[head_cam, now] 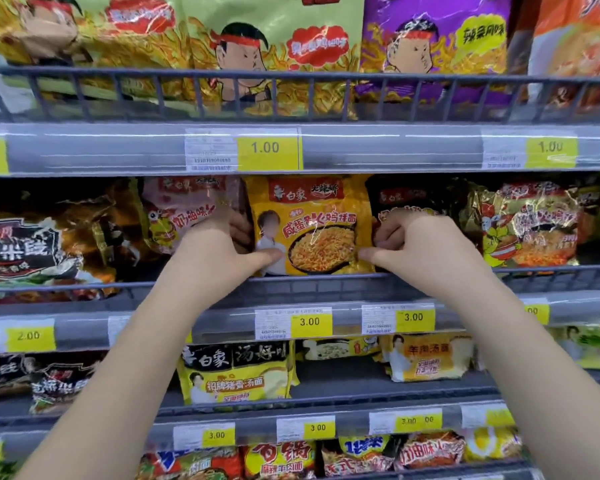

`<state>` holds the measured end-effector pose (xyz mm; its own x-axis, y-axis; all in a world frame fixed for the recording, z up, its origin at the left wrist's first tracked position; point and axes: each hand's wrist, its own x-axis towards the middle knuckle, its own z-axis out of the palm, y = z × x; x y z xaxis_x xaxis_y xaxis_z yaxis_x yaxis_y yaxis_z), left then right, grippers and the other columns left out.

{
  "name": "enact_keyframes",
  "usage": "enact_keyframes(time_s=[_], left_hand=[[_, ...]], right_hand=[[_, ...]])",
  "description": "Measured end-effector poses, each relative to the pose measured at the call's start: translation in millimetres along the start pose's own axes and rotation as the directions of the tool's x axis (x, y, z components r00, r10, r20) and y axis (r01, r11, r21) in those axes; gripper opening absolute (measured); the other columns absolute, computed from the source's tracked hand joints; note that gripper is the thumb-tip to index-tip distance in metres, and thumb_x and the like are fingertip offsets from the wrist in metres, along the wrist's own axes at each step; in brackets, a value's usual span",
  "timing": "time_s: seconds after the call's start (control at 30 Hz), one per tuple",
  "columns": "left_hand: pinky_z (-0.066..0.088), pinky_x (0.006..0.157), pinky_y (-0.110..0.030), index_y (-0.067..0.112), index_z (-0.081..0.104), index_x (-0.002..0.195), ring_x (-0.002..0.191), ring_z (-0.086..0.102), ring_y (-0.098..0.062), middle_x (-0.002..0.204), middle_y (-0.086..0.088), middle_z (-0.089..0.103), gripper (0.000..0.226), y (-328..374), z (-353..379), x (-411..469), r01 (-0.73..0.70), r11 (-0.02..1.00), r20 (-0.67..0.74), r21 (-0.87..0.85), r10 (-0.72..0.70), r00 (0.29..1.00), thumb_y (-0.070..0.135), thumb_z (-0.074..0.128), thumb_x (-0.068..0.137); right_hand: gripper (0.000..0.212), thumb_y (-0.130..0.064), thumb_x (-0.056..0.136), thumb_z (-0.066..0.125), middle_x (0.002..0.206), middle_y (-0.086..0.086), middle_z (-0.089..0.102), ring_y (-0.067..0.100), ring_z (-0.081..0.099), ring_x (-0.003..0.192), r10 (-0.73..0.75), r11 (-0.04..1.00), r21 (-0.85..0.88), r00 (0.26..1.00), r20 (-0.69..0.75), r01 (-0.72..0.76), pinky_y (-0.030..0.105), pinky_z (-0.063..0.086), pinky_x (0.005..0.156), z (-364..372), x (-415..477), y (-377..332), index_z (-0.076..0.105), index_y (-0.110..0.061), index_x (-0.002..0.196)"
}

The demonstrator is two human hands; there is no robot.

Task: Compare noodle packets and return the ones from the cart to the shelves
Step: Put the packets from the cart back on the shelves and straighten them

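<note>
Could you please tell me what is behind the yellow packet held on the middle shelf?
The left hand and right hand curl fingers round the edges of the yellow packet. Whatever stands behind it is covered by the packet itself.

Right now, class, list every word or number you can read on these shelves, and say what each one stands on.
"1.00": top price tag.
"2.00": left price tag.
"3.00": middle price tag.
"白象", "咸蛋黄火鸡拌面": held yellow packet, gripped by left hand and right hand.
"招牌猪骨汤面": lower yellow packet.
Barcode print on the tags: too small to read.
</note>
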<state>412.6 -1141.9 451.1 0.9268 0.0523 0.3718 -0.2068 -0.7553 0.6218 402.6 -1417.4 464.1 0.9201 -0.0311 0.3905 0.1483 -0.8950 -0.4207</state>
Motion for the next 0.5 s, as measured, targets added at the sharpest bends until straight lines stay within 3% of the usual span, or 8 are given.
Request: enact_keyframes(time_s=[0.17, 0.3, 0.4, 0.5], left_hand=[[0.042, 0.067, -0.013, 0.020, 0.063, 0.104, 0.085, 0.061, 0.001, 0.090, 0.010, 0.068, 0.047, 11.4, 3.5, -14.9, -0.100, 0.995, -0.152, 0.007, 0.100, 0.983, 0.054, 0.084, 0.079], [0.043, 0.068, -0.009, 0.028, 0.064, 0.096, 0.081, 0.063, 0.003, 0.089, 0.014, 0.068, 0.030, 45.6, 15.8, -31.0, -0.209, 0.966, -0.126, -0.152, 0.191, 0.973, 0.047, 0.082, 0.082], [0.050, 0.077, -0.010, 0.033, 0.064, 0.092, 0.087, 0.064, 0.004, 0.089, 0.016, 0.069, 0.022, 78.2, 39.2, -37.7, -0.271, 0.935, -0.075, -0.228, 0.261, 0.962, 0.040, 0.083, 0.083], [0.050, 0.080, -0.013, 0.030, 0.065, 0.094, 0.090, 0.064, 0.003, 0.091, 0.015, 0.069, 0.020, 109.9, 72.5, -38.0, -0.324, 0.916, -0.033, -0.236, 0.325, 0.945, 0.035, 0.082, 0.085]], right_hand=[[0.022, -0.054, 0.082, 0.076, 0.076, -0.017, 0.067, -0.002, 0.062, 0.079, 0.030, 0.997, 0.068, 0.995, -0.098, -0.024, 0.033, 0.058, 0.075, -7.8, -17.8, 2.5, 0.067, -0.035, 0.087], [0.016, -0.046, 0.086, 0.076, 0.079, -0.016, 0.069, -0.001, 0.064, 0.078, 0.018, 0.985, 0.173, 0.981, -0.195, 0.017, 0.017, 0.054, 0.070, -15.2, -36.2, 18.3, 0.069, -0.032, 0.090], [0.010, -0.038, 0.088, 0.076, 0.081, -0.016, 0.070, -0.005, 0.063, 0.084, 0.020, 0.965, 0.259, 0.968, -0.251, 0.048, 0.007, 0.045, 0.068, -31.5, -48.6, 40.7, 0.070, -0.031, 0.091], [0.010, -0.039, 0.088, 0.077, 0.079, -0.018, 0.070, -0.004, 0.064, 0.084, 0.019, 0.960, 0.272, 0.959, -0.284, 0.062, 0.009, 0.048, 0.069, -52.0, -55.6, 78.5, 0.069, -0.034, 0.089]])
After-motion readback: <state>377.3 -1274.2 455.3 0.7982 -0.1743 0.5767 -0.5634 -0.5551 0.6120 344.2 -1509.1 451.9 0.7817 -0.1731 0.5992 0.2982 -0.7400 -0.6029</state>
